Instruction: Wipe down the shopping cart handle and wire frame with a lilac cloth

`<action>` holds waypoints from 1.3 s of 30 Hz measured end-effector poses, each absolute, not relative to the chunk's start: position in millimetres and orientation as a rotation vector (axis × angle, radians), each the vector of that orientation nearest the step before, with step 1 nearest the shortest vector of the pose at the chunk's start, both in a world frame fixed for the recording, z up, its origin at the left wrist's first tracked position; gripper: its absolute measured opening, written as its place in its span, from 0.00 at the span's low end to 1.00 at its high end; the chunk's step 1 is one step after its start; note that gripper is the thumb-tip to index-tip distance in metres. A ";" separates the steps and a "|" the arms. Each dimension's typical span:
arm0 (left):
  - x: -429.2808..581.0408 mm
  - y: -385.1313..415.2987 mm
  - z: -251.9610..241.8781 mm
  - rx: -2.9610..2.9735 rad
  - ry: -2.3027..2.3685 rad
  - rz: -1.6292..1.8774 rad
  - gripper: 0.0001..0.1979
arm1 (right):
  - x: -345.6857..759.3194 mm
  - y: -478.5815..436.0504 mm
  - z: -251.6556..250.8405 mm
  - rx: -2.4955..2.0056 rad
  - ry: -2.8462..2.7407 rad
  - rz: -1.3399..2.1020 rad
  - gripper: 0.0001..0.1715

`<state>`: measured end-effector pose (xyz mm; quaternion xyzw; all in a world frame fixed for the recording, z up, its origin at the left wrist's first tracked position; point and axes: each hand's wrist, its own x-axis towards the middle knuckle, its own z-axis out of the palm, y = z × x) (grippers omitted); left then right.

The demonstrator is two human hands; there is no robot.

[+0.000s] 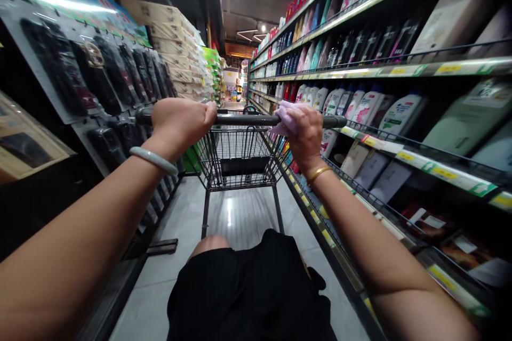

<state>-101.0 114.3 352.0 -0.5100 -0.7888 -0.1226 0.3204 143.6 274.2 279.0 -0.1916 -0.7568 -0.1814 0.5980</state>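
A dark wire shopping cart (236, 157) stands in front of me in a store aisle. My left hand (178, 121) is closed around the left part of the cart handle (244, 119); a pale bangle sits on that wrist. My right hand (306, 130) grips the right part of the handle and also holds a crumpled pale purple cloth or tissue (285, 116) against it. A gold bracelet is on the right wrist. The cart basket looks mostly bare, with a dark panel at its back.
Shelves of bottles and pump dispensers (360, 101) line the right side, close to my right arm. Hanging dark packaged goods (100, 74) fill the left rack, with stacked cardboard boxes (176, 48) beyond. A grey tiled floor (236, 218) runs ahead down the narrow aisle.
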 end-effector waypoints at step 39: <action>-67.8 125.4 347.9 -1.455 -2.010 -0.430 0.44 | 83.0 238.0 258.1 -0.340 -1.710 -0.187 0.17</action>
